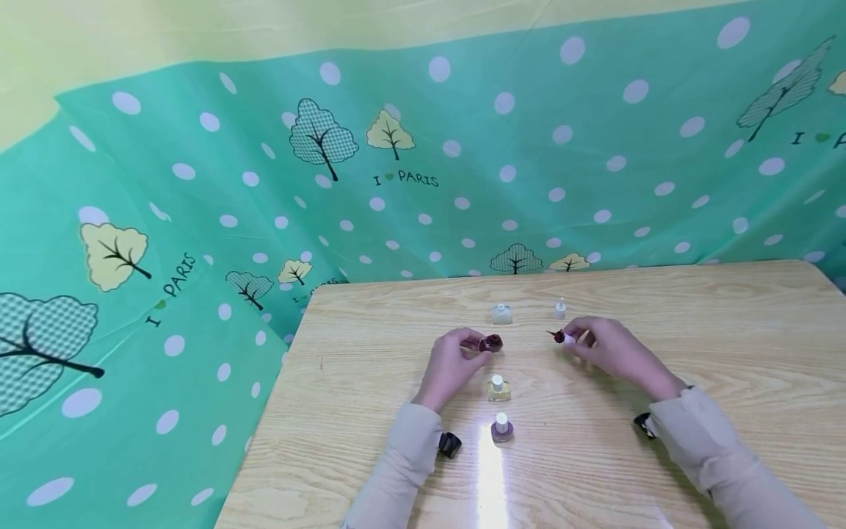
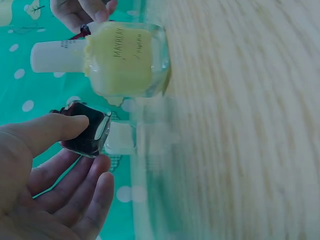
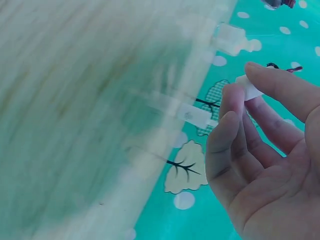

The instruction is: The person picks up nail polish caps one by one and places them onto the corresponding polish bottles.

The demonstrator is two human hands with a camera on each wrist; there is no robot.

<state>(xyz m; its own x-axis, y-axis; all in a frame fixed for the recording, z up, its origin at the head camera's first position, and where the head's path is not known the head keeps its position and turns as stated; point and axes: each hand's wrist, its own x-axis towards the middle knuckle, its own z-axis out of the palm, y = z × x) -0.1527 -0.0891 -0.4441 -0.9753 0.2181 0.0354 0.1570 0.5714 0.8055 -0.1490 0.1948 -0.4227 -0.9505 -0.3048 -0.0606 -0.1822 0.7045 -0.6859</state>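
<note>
My left hand point(image 1: 454, 365) pinches a dark red nail polish bottle point(image 1: 491, 344) between thumb and fingers, tilted above the table; its neck bears no cap. In my right hand point(image 1: 604, 347) is the white cap point(image 3: 248, 88), with a dark red brush point(image 1: 557, 336) pointing left toward the bottle but apart from it. Nearest the left hand on the table stands a yellow nail polish bottle point(image 2: 122, 60) with a white cap. Closer to me is a purple nail polish bottle point(image 1: 502, 428), also white-capped.
Behind the hands stand a clear, pale bottle point(image 1: 501, 314) without a tall cap and a small white cap with its brush upward point(image 1: 560, 308). The wooden table point(image 1: 357, 367) meets a green polka-dot cloth point(image 1: 449, 176) at its back edge.
</note>
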